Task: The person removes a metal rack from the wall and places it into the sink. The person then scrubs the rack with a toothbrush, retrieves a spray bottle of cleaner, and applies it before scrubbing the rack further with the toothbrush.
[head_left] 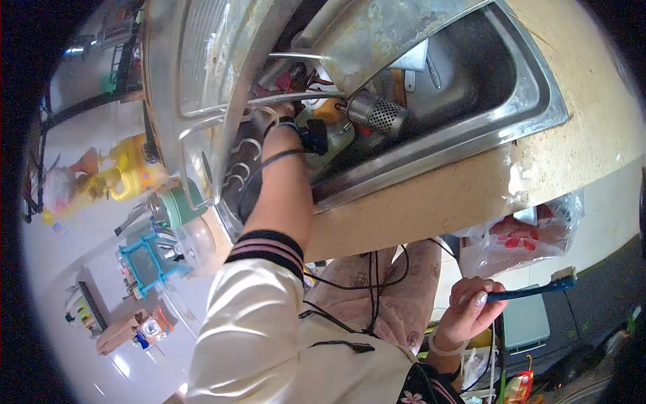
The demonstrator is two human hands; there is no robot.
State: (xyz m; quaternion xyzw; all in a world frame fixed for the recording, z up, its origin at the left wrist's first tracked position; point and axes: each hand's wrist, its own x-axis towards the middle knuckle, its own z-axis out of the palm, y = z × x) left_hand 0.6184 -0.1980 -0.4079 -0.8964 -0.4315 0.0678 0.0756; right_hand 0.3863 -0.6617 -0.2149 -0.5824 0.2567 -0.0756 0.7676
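Note:
My left arm reaches into the steel sink [431,145], and my left hand [282,110] is down among items at its left end, close to an orange and white object [326,104]. Metal wire bars partly cover that hand, so its fingers and anything in them are hidden. A perforated metal cylinder [378,113] lies just right of it. Away from the sink, at the lower right, my right hand [471,310] is closed around a dark blue toothbrush [531,291]. The pale bristles face up and point to the right.
A large metal panel [387,40] slants over part of the sink. Several utensils lie inside the basin. A clear plastic bag [531,232] hangs below the counter edge [404,225]. Yellow bottles [138,168] and a blue rack [151,262] stand at left. Black cords [373,289] dangle before me.

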